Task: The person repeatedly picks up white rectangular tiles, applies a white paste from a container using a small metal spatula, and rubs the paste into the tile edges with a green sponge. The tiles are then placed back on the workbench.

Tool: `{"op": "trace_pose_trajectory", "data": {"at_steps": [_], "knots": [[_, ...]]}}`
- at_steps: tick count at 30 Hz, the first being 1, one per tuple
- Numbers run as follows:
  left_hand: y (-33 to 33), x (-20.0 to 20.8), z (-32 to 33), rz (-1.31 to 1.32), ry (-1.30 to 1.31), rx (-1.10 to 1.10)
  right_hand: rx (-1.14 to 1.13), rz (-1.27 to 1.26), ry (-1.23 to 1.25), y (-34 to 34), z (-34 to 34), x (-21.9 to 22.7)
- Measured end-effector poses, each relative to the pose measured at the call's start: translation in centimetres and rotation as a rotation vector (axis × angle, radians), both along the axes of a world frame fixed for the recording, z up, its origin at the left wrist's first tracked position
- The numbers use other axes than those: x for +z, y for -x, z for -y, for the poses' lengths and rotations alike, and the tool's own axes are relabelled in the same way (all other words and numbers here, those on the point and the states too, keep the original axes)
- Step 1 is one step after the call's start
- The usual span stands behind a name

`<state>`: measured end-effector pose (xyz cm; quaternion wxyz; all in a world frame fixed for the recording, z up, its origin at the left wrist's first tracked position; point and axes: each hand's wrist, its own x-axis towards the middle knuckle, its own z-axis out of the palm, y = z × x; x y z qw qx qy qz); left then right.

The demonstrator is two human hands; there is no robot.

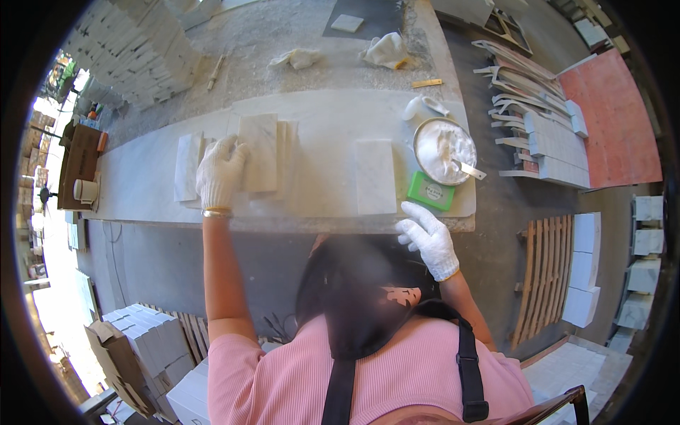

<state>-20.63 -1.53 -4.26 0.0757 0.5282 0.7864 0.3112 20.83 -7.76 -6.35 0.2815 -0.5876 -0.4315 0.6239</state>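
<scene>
My left hand [222, 176], in a white knit glove, has its fingers bent over the right edge of a pale marble tile [187, 168] on the worktable. Its fingertips are partly hidden, and the grip appears to be on that tile. Just right of it, a fanned pile of grey-veined marble tiles [259, 154] lies flat. Another single tile [376, 177] rests farther right. My right hand [430, 239], also gloved, hovers at the table's front edge with fingers spread and nothing in them. Closest to it is a green box [431, 191], beside a round tub of white paste [445, 151] holding a scraper [469, 169].
The worktable [319, 205] carries crumpled gloves [388, 51], a cloth [296, 58] and a yellow-handled tool [427, 83] at the back. A tall tile stack [134, 53] stands far left. Right of the table are a wooden pallet [542, 280] and stacked white blocks [556, 149].
</scene>
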Motion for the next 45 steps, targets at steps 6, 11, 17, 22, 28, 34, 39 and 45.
{"op": "trace_pose_trajectory", "data": {"at_steps": [6, 11, 17, 22, 28, 34, 39, 45], "knots": [[-7.9, 1.4, 4.9, 0.686, 0.054, -0.108, 0.030, 0.038, 0.027, 0.1, -0.4, -1.0], [-14.4, -4.1, 5.9, 0.717, 0.333, -0.376, 0.099, 0.018, 0.028, 0.2, -0.5, -1.7], [-16.2, -6.4, 5.1, 1.150, 0.421, -0.228, 0.120, -0.041, 0.073, 0.0, -0.4, -1.6], [-16.2, -4.5, 4.2, 1.214, 0.499, -0.174, 0.117, -0.137, 0.083, 0.0, -0.2, -1.8], [-15.6, -4.4, 3.6, 1.187, 0.512, -0.340, -0.023, -0.294, 0.120, 0.5, 0.0, -2.1], [-16.1, -5.7, 6.0, 1.409, 0.508, -0.440, 0.085, -0.299, 0.065, 0.2, -0.4, -2.4], [-16.5, -5.8, 6.7, 1.342, 0.542, -0.445, 0.134, -0.245, 0.084, 0.0, -0.3, -1.7], [-17.2, -4.2, 6.5, 1.472, 0.485, -0.575, 0.134, -0.197, 0.035, 0.4, -0.3, -0.1]]}}
